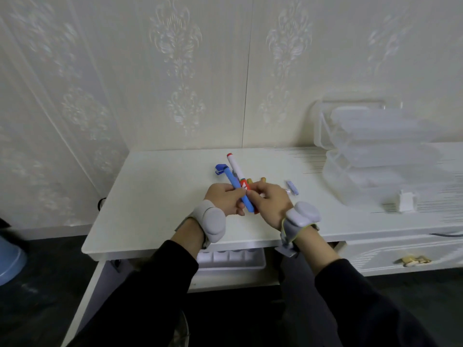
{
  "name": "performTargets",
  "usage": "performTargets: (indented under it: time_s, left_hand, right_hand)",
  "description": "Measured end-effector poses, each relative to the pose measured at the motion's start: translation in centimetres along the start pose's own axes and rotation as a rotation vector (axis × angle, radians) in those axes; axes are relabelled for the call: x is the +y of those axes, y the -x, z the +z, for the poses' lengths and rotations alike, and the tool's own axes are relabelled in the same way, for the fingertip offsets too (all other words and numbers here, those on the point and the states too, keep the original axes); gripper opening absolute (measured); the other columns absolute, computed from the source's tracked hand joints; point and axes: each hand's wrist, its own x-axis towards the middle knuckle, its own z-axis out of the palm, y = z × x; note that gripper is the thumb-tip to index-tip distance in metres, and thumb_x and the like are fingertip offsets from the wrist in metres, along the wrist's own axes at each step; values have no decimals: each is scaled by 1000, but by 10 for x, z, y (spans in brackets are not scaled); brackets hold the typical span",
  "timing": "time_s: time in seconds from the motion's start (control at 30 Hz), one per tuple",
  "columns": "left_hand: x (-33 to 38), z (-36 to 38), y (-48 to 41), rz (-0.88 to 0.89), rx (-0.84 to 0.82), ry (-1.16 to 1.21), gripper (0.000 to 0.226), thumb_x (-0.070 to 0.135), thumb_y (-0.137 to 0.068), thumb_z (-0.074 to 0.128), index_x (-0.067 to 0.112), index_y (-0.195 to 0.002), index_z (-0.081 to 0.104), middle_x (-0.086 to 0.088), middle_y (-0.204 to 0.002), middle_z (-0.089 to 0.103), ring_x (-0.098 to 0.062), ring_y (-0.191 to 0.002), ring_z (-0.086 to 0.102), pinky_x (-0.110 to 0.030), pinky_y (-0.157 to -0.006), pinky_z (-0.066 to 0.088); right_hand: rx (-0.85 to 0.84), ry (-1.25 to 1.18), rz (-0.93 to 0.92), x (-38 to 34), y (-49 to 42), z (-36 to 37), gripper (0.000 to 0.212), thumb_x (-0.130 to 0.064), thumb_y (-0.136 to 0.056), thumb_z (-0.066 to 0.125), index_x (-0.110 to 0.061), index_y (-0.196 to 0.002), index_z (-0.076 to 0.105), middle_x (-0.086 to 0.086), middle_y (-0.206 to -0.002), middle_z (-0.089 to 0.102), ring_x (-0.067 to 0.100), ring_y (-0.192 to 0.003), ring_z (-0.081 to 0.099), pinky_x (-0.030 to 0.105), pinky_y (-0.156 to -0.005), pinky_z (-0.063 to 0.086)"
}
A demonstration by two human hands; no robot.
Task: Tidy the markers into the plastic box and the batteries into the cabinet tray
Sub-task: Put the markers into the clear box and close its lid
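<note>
Markers (235, 169): gripped jointly by left hand (225, 199) and right hand (270, 202); align bundle, hold firm, carry level to box (370, 156).

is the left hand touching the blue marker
Touching. The head view shows the left hand with its fingers curled round the barrel of the blue marker, with no gap between them.

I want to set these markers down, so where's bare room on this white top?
Bare: the left part of the white cabinet top, from its edge to your left hand. Crowded: the middle, where it and the right hand hold blue and white plastic markers, and the right, by the bluish battery and clear plastic box.
</note>
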Motion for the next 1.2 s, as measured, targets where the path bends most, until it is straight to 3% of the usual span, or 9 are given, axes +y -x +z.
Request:
performTargets:
  time_s: [0.1,0.23,0.4,0.53,0.73,0.83,0.9,1.0,1.2]
  left_hand:
    - [3,-1,1,41,-27,94,24,10,-95,52,2,-73,57,-11,-59,48,-7,-32,46,-17,-34,43]
    - [4,-8,-1,133,78,-27,10,15,-96,51,8,-99,56,-11,-59,51,-14,-37,45,-19,-35,40]
    - [4,-37,-8,76,171,-109,15,20,-96,50,11,-85,54,-6,-53,48,-11,-30,47,-17,-41,43]
    - [7,-61,-15,-17,229,-241,34,28,-95,51,12,-65,47,-6,-57,47,-20,-48,44,-32,-67,46]
    - [10,-95,-19,-13,243,-131,34,23,-93,53,10,-62,46,-10,-57,48,-24,-47,44,-34,-65,45]
    - [12,-102,-16,-24,250,-141,32,25,-94,52,11,-65,46,-8,-58,48,-20,-46,44,-26,-50,43]
    - [14,-104,-15,-29,246,-150,30,26,-94,52,10,-69,47,-7,-59,48,-19,-46,44,-25,-47,41]
    - [15,-109,-15,-24,240,-146,30,27,-94,52,11,-70,47,-7,-60,49,-18,-47,44,-24,-48,42]
    - [21,-110,-12,-7,216,-88,26,28,-94,52,7,-80,49,-7,-64,50,-18,-51,44,-26,-52,43]
  right_hand:
    - [-37,51,-56,-8,0,-1,29,-22,-97,43,-12,-100,71,22,-85,68,30,-76,58,40,-89,47]
    - [-101,82,-90,-11,-8,2,30,-10,-94,42,-10,-103,71,4,-78,57,19,-69,55,35,-80,48]
    - [-16,102,17,-13,-43,11,27,-19,-90,51,-18,-108,71,-3,-82,66,15,-68,56,16,-68,45]
    - [29,452,205,-16,-88,3,44,-42,-84,55,-22,-123,59,2,-119,64,25,-107,59,27,-86,47]
    - [-154,752,368,-26,-127,17,35,-49,-79,57,-22,-100,63,5,-99,57,28,-89,55,18,-55,32]
    - [-140,823,347,-16,-137,27,23,-50,-93,41,-28,-99,43,6,-103,39,26,-93,37,18,-61,28]
    - [-51,734,332,-12,-141,31,32,-46,-93,41,-20,-102,57,9,-109,57,31,-98,51,21,-73,29]
    - [65,556,252,-19,-146,39,38,-45,-92,44,-13,-102,63,8,-109,68,28,-85,55,23,-65,34]
    - [-140,740,-45,-28,-155,51,30,-25,-94,48,-15,-120,58,8,-122,64,29,-108,59,30,-82,47]
